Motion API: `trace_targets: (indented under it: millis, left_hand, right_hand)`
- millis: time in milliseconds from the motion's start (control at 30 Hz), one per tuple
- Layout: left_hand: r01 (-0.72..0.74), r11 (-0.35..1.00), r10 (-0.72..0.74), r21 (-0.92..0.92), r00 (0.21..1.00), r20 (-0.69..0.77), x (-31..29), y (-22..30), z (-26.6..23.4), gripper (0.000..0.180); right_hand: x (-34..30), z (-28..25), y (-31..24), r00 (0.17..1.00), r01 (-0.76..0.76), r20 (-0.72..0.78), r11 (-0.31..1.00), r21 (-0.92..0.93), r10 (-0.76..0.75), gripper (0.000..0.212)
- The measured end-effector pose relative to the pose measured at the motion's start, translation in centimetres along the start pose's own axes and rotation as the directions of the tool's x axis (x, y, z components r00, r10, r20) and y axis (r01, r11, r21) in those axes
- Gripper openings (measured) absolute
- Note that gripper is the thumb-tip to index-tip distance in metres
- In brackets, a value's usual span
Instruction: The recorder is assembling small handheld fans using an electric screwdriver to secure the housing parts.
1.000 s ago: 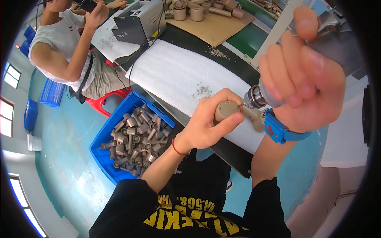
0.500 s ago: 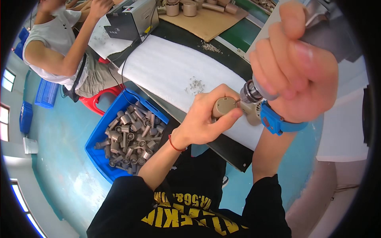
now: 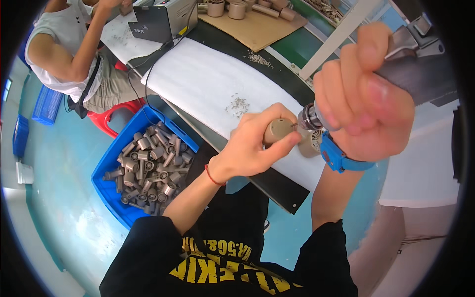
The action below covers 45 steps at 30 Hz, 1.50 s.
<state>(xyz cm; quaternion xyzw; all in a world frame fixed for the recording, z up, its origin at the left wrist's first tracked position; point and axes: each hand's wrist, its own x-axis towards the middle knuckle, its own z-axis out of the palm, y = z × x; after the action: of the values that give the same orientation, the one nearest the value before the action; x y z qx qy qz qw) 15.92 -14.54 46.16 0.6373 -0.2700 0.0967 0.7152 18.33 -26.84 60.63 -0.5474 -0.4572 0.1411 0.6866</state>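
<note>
My left hand (image 3: 255,143) grips a tan round plastic housing (image 3: 278,132), its flat end facing up with small holes in it. My right hand (image 3: 368,94) is wrapped around a power drill (image 3: 413,67). From the drill's metal chuck (image 3: 309,118) a thin bit reaches the edge of the housing's flat end, close to my left thumb; how deep it sits is hidden. Just beyond, partly covered by my right wrist, another tan part (image 3: 310,144) with a vented face rests on the white padded sheet (image 3: 198,74).
Small shavings (image 3: 238,105) lie on the sheet. A blue bin (image 3: 106,171) full of tan parts stands left of the bench. At the far left a person (image 3: 59,54) sits on a red stool (image 3: 110,119) beside a boxy machine (image 3: 168,22). More tan parts sit on cardboard (image 3: 247,29).
The view has shifted slightly, so the bin and the person appear further left. Both hands keep their grips, and the bit stays at the housing's edge.
</note>
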Motion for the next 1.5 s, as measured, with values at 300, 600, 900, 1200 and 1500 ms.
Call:
trace_targets:
  millis: [300,600,900,1200,1500]
  left_hand:
    - [0.137,0.991,-0.137,-0.009,0.986,-0.091,-4.3,4.3,-4.8,0.018]
    - [0.383,0.904,-0.421,-0.191,0.876,-0.234,-8.8,2.2,-7.2,0.021]
    - [0.509,0.830,-0.555,-0.228,0.795,-0.244,-8.1,1.2,-6.0,0.018]
    - [0.473,0.881,-0.446,-0.002,0.829,-0.337,-6.7,0.9,-5.2,0.017]
    - [0.407,0.914,-0.404,-0.003,0.906,-0.124,-4.9,1.7,-3.9,0.017]
  right_hand:
    - [-0.9,-2.9,3.5,0.963,0.236,-0.199,0.926,0.296,-0.182,0.018]
    - [-1.2,-2.0,14.5,0.762,-0.072,-0.647,0.993,-0.095,-0.007,0.021]
    - [-0.4,-1.7,16.2,0.760,-0.150,-0.648,0.983,-0.110,0.044,0.021]
    - [-1.0,-1.3,13.2,0.759,-0.106,-0.645,0.994,0.011,0.088,0.021]
    - [-1.8,-1.0,7.7,0.987,0.104,-0.158,0.887,0.450,-0.035,0.020]
